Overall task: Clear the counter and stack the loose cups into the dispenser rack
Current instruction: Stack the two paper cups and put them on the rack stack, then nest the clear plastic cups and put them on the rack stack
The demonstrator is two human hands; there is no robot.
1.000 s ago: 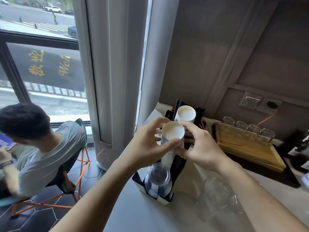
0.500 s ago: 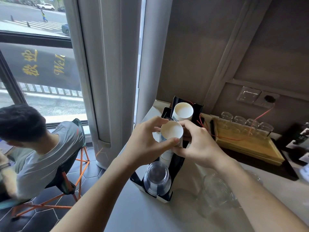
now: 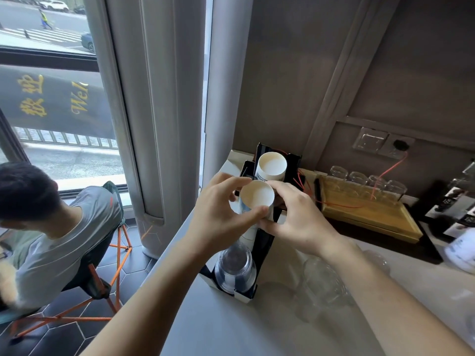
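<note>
A black dispenser rack (image 3: 264, 249) stands on the counter's left end. Its middle slot holds a stack of white paper cups (image 3: 257, 196), open mouths up. My left hand (image 3: 221, 214) grips the top cup's left side and my right hand (image 3: 298, 219) grips its right side. A second white paper cup stack (image 3: 272, 164) fills the rear slot. A stack of clear plastic cups (image 3: 235, 268) sits in the front slot. Loose clear plastic cups (image 3: 325, 281) lie on the counter (image 3: 231, 327) under my right forearm.
A wooden tray (image 3: 370, 217) with upturned glasses (image 3: 365, 179) and a red cable sits at the back right. A dark machine (image 3: 460, 204) and a white container (image 3: 461, 249) stand far right. A person sits on an orange-legged chair (image 3: 102, 276) left of the counter.
Both hands stay on the top paper cup of the middle stack with almost the same grip. The view has shifted slightly; no cup has visibly moved.
</note>
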